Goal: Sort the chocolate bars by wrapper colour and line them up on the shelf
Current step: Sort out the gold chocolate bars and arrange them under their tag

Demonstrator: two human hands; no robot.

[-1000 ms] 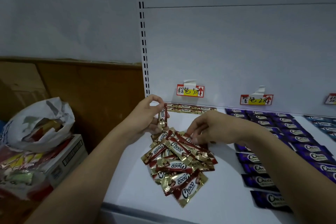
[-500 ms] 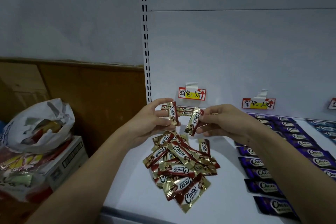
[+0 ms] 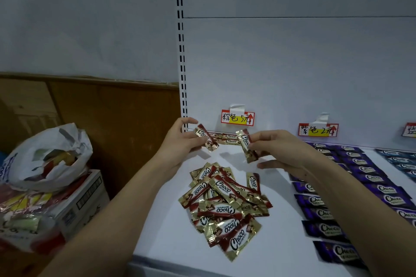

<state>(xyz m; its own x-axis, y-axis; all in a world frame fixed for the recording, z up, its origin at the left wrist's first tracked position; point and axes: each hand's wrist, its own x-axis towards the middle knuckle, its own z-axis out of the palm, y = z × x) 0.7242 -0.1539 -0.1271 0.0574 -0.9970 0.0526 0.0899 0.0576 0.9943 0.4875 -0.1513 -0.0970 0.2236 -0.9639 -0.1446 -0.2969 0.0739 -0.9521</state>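
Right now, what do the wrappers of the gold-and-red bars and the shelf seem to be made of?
The gold-and-red bars: probably metallised foil film, glossy and crinkled, catching bright glints. The shelf: smooth white painted surface, likely metal, though the look leaves that open.

Each hand, left hand and right hand, pinches a gold-and-red foil chocolate bar above the loose gold-red pile on the white shelf.
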